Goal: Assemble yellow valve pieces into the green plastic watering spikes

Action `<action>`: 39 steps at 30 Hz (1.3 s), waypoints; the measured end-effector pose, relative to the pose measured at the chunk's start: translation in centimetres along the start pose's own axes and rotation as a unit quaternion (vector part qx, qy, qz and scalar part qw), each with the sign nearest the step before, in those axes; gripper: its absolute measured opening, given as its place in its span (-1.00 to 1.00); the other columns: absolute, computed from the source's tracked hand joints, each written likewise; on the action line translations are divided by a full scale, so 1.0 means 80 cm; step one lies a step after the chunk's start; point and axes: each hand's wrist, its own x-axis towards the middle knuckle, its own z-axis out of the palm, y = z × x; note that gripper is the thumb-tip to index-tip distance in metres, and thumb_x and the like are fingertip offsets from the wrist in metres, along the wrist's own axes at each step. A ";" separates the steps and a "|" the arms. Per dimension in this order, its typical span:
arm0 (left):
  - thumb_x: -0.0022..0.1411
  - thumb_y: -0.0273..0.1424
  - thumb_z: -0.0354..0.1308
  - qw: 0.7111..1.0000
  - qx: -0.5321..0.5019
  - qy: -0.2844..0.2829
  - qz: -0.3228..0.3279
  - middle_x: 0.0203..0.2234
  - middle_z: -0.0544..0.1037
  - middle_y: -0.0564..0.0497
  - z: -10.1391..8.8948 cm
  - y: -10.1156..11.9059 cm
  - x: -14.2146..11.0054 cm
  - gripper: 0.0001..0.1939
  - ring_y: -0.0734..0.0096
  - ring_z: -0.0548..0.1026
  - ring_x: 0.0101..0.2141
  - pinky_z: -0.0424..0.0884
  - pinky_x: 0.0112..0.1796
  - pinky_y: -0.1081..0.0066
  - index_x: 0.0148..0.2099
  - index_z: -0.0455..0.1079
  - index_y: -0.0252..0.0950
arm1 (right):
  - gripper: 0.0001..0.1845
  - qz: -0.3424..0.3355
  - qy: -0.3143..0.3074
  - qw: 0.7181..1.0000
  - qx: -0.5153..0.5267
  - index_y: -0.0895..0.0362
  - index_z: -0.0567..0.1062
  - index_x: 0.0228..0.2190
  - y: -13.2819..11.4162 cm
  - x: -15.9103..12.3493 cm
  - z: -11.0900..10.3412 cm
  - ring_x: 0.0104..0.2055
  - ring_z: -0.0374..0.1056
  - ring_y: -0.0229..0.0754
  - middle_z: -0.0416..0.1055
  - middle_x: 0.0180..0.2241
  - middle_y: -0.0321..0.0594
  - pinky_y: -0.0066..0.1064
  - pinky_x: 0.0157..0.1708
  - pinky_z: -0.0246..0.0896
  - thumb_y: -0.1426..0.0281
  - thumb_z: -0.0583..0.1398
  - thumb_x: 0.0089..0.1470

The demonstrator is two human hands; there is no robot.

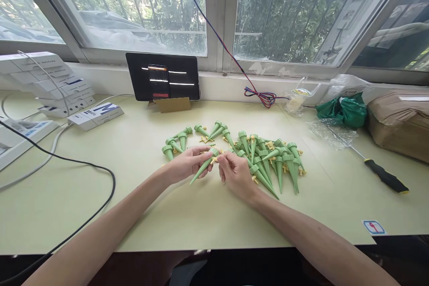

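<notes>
Near the middle of the table, my left hand [189, 162] is closed around a green plant watering spike [202, 170], its pointed tip slanting down to the left. My right hand [236, 172] meets it from the right, thumb and finger pinching a small yellow valve [213, 160] at the spike's capped end. Whether the valve is seated in the spike is hidden by my fingers. Behind and to the right of my hands lies a heap of similar green spikes [279, 174], many with yellow valves. A smaller loose group of spikes [182, 140] lies beyond my left hand.
At the back stands a dark tablet [134, 76] on a cardboard support [174, 104]. White boxes [95, 116] and cables [100, 167] occupy the left. To the right are a screwdriver [385, 175], a green bag [345, 111] and a brown package [398, 125]. The table's front edge [201, 250] is near.
</notes>
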 end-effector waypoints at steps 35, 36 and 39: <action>0.24 -0.20 0.15 0.814 0.542 0.142 0.150 -0.69 0.27 0.12 -0.005 -0.003 0.001 -0.67 0.53 0.14 -0.60 0.06 -0.51 0.45 -0.47 0.46 -0.31 | -0.57 0.025 0.078 0.989 -0.127 0.12 0.36 -0.51 0.008 0.009 -0.010 -0.61 0.13 -0.30 0.22 -0.65 -0.35 -0.45 -0.57 0.01 0.12 0.04 0.28; 0.24 -0.20 0.15 0.808 0.551 0.141 0.155 -0.68 0.29 0.10 -0.006 -0.003 0.001 -0.66 0.52 0.15 -0.59 0.07 -0.50 0.45 -0.48 0.45 -0.30 | -0.57 0.024 0.077 0.989 -0.126 0.12 0.36 -0.51 0.008 0.009 -0.010 -0.61 0.13 -0.30 0.22 -0.65 -0.35 -0.45 -0.57 0.00 0.13 0.04 0.28; 0.25 -0.18 0.14 0.802 0.561 0.129 0.157 -0.64 0.34 0.07 -0.009 -0.001 0.000 -0.67 0.49 0.20 -0.57 0.10 -0.49 0.44 -0.44 0.49 -0.29 | -0.57 0.023 0.076 0.989 -0.126 0.12 0.35 -0.52 0.007 0.008 -0.010 -0.61 0.13 -0.30 0.23 -0.64 -0.35 -0.45 -0.57 0.01 0.13 0.03 0.29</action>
